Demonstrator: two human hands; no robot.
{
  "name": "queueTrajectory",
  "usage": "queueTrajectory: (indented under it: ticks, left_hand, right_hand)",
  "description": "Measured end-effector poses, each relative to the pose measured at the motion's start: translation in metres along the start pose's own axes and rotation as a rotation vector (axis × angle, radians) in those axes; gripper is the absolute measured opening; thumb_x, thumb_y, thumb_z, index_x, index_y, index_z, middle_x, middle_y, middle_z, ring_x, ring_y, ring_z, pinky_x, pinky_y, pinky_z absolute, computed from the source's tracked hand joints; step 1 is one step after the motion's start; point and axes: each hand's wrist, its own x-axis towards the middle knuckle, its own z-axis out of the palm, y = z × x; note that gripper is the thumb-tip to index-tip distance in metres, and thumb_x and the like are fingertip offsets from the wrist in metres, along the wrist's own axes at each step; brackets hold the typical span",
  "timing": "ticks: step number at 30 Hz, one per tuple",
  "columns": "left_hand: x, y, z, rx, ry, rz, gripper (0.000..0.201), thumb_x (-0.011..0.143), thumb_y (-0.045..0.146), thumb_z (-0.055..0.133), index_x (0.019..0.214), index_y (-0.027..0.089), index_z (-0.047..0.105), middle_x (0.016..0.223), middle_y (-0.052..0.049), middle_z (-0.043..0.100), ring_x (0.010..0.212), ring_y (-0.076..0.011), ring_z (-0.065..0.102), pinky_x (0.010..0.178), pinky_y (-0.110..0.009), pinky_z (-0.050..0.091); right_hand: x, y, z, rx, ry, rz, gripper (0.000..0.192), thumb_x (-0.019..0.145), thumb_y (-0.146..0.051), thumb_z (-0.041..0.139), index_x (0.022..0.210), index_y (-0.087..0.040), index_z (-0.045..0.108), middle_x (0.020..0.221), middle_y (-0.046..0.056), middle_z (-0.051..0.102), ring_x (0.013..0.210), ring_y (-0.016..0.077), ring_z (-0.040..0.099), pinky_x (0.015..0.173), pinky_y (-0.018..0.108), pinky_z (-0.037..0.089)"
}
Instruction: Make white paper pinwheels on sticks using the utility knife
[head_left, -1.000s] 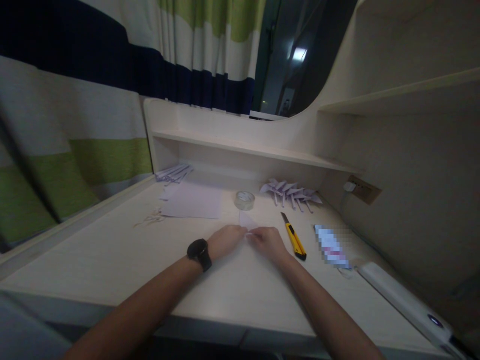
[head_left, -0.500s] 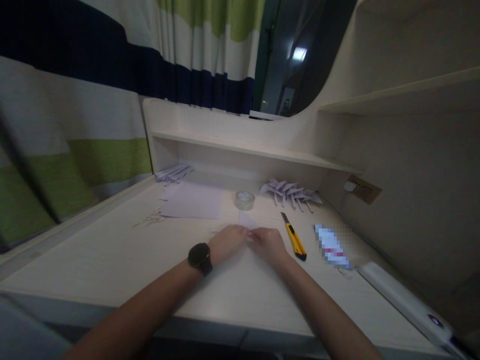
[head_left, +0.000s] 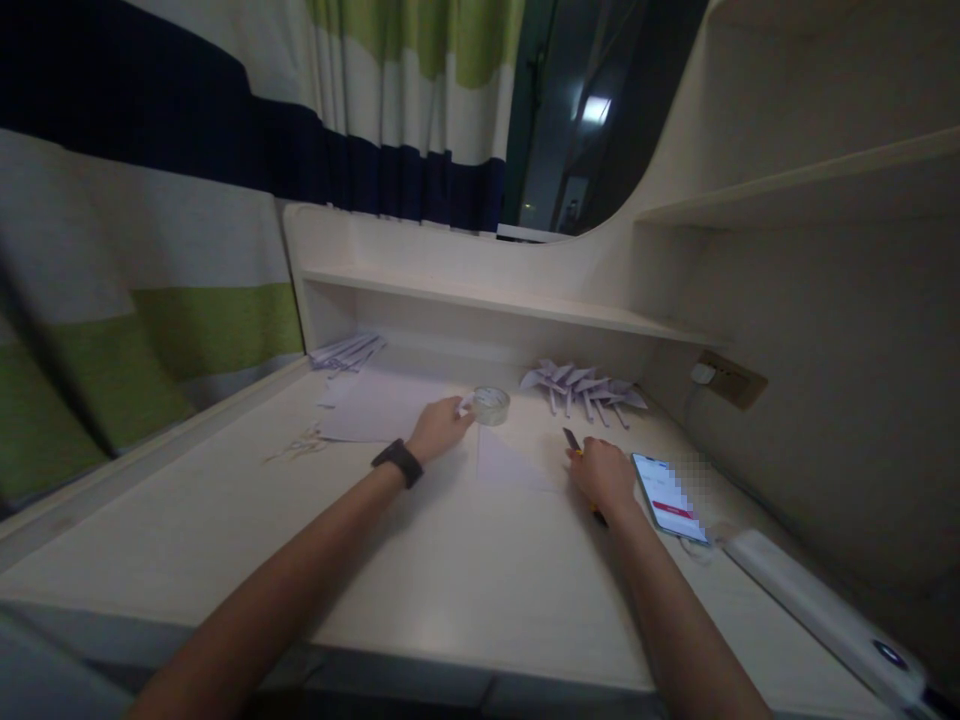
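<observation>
Near the middle of the frame the left hand (head_left: 439, 428), a black watch (head_left: 397, 462) on its wrist, reaches up the pale cream desk (head_left: 225, 540) to the small clear roll of adhesive tape (head_left: 490, 405); its fingertips pinch the roll's left edge, a light grip on the tape. Right of centre the right hand (head_left: 602, 474) lies curled over the yellow utility knife (head_left: 574, 442), whose dark blade tip pokes out above the knuckles; the fingers wrap the handle, though how tightly cannot be told. Between the two hands a small folded sheet of white paper (head_left: 510, 463) lies flat on the desk, touched by neither hand. Just right of the right hand lies a smartphone with a lit screen (head_left: 667, 495), and beyond it, at the lower right, a long white bar-shaped device (head_left: 817, 610). Above the knife, under the low shelf (head_left: 495, 300), sits a cluster of folded white paper shapes (head_left: 581, 385). Upper left of the tape lie flat white sheets (head_left: 375, 405) and a fan of folded paper strips (head_left: 346, 350). A green, white and navy striped curtain (head_left: 187, 200) fills the left of the frame.
</observation>
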Motion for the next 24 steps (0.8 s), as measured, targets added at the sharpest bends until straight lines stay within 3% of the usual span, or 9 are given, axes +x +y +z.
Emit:
queueTrajectory:
  ticks: [3,7,12,17,24]
  left_hand:
    - [0.035,-0.014,0.007,-0.007,-0.025,-0.014,0.031,0.081,0.031,0.058,0.108,0.016,0.065,0.090,-0.008,0.071,0.082,-0.0194,0.065,0.073,-0.025,0.045]
    - [0.059,-0.025,0.020,0.022,-0.067,0.033,0.026,0.076,0.026,0.063,0.100,0.018,0.071,0.094,-0.009,0.072,0.091,-0.0223,0.064,0.077,-0.027,0.044]
    - [0.067,-0.029,0.031,0.046,-0.069,0.089,0.030,0.076,0.035,0.064,0.100,0.017,0.071,0.100,-0.010,0.069,0.094,-0.0236,0.062,0.080,-0.029,0.043]
    - [0.071,-0.030,0.040,0.076,-0.043,0.081,0.027,0.083,0.037,0.057,0.090,0.016,0.072,0.092,-0.010,0.070,0.087,-0.0215,0.062,0.077,-0.028,0.043]
    - [0.072,-0.031,0.036,0.107,-0.075,0.141,0.027,0.083,0.036,0.055,0.084,0.015,0.073,0.082,-0.010,0.070,0.076,-0.0205,0.062,0.068,-0.029,0.041]
  right_hand:
    - [0.006,0.012,0.008,-0.034,-0.077,0.055,0.039,0.086,-0.043,0.050,0.101,-0.011,0.066,0.103,0.019,0.066,0.099,0.0315,0.061,0.076,0.036,0.046]
    - [0.007,0.016,0.014,-0.025,-0.143,0.098,0.044,0.087,-0.047,0.045,0.103,-0.012,0.066,0.104,0.019,0.065,0.099,0.0318,0.062,0.077,0.039,0.048]
    - [0.008,0.016,0.013,-0.023,-0.187,0.133,0.047,0.086,-0.051,0.043,0.102,-0.012,0.066,0.103,0.018,0.065,0.098,0.0322,0.062,0.077,0.041,0.048]
    - [0.009,0.016,0.012,-0.048,-0.214,0.142,0.050,0.082,-0.055,0.049,0.102,-0.012,0.065,0.103,0.018,0.065,0.098,0.0337,0.062,0.077,0.042,0.048]
    - [0.005,0.009,0.014,-0.017,-0.205,0.077,0.038,0.086,-0.040,0.047,0.103,-0.009,0.061,0.099,0.022,0.065,0.093,0.0330,0.064,0.073,0.038,0.048]
